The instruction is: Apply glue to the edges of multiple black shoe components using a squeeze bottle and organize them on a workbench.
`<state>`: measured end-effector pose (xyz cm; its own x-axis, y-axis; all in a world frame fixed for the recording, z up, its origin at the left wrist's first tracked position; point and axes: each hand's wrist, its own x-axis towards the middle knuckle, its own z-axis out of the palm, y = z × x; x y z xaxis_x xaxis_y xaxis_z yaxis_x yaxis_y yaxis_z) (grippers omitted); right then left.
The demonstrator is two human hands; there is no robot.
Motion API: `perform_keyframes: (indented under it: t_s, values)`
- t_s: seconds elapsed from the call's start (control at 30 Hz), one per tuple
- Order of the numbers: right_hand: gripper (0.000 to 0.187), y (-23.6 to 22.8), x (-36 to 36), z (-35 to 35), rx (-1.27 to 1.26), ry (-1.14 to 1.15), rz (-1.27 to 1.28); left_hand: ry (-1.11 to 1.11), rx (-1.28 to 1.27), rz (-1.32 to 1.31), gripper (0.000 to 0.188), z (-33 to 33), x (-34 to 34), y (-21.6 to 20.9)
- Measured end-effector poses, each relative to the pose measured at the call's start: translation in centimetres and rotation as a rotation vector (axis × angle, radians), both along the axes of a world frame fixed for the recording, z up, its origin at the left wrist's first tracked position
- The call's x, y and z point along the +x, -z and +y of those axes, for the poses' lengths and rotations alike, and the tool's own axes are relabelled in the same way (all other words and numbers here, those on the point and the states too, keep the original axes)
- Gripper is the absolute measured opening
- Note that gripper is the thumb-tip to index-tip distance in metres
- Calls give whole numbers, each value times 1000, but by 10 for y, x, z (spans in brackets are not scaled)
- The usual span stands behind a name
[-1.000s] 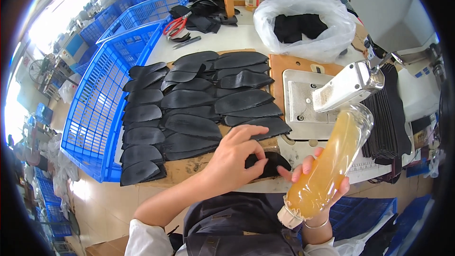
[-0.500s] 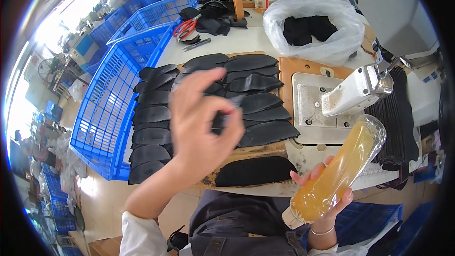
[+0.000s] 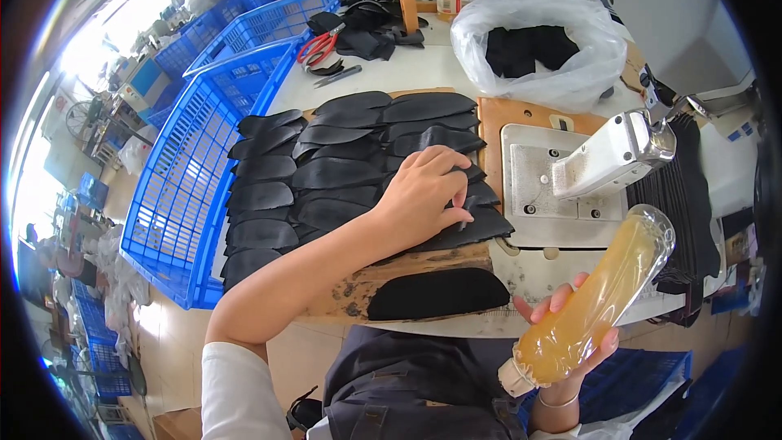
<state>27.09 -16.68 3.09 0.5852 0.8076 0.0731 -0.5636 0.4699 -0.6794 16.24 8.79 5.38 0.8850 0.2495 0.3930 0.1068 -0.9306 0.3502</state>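
Left grip [image 3: 423, 197] narrow over rows of black, leaf-shaped flat pieces [image 3: 338, 173]; pinching one or not, cannot tell; right grip [image 3: 601, 349] round an amber, clear-plastic bottle [image 3: 588, 308]; one matte-black half-oval piece [image 3: 440, 294] out singly, bodyward of left grip; most, I judge, remain in rows.

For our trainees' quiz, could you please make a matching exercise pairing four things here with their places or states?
1. Bottle of amber liquid
2. Red-handled scissors
3. Translucent plastic bag
4. Lone black piece

A. Beside the black scraps
B. Lying nearer than the rows of black pieces
C. In the right hand
D. Open, black material inside

Pairs: 1-C, 2-A, 3-D, 4-B
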Motion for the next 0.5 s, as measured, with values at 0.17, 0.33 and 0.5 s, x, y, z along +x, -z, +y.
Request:
perform_keyframes:
  t_s: [0.17, 0.33, 0.5]
  values:
    - [78, -3, -5, 0, 2, -10, 0, -181, 204, -88, 31, -11, -15, -25]
    - [78, -7, -2, 4, 30, 88, -162, -97, -35, -46, 22, -39, -84, -42]
    - [85, -21, -17, 31, -3, 187, -558, -137, -39, -145, 22, -80, -140, 7]
